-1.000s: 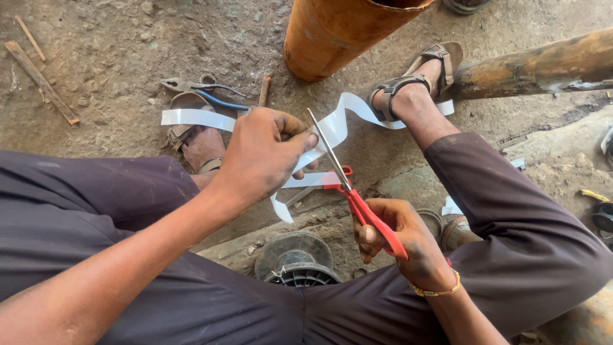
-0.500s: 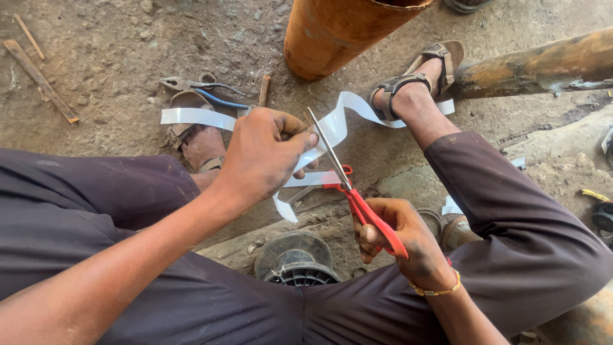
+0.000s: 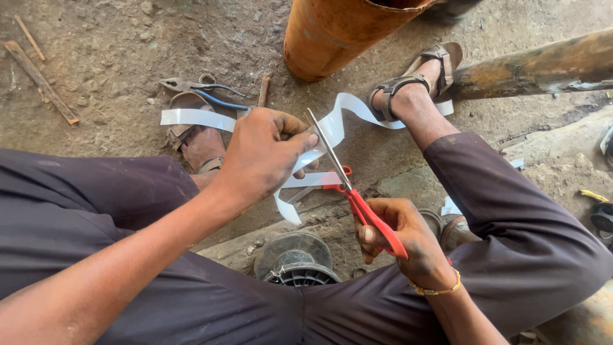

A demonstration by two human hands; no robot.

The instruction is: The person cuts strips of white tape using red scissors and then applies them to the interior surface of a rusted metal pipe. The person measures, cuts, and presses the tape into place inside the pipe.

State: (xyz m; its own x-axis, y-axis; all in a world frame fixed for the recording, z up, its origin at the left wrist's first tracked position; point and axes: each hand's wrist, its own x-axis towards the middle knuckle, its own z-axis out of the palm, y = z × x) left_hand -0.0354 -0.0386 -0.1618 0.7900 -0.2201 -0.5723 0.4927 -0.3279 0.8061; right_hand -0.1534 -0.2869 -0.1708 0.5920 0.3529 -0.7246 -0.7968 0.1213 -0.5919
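Clearly the left hand [image 3: 262,153] pinches the curling white plastic strip [image 3: 338,124] right beside the blades of the red-handled scissors [image 3: 357,204] gripped by the right hand [image 3: 402,236]; fingertips risk a nick.

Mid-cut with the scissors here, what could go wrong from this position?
The scissors blades run close beside the left hand fingertips pinching the white strip, so a slip might nick them. The strip curls loosely toward the sandalled foot; it may twist and skew the cut. The right hand works just above the knee.
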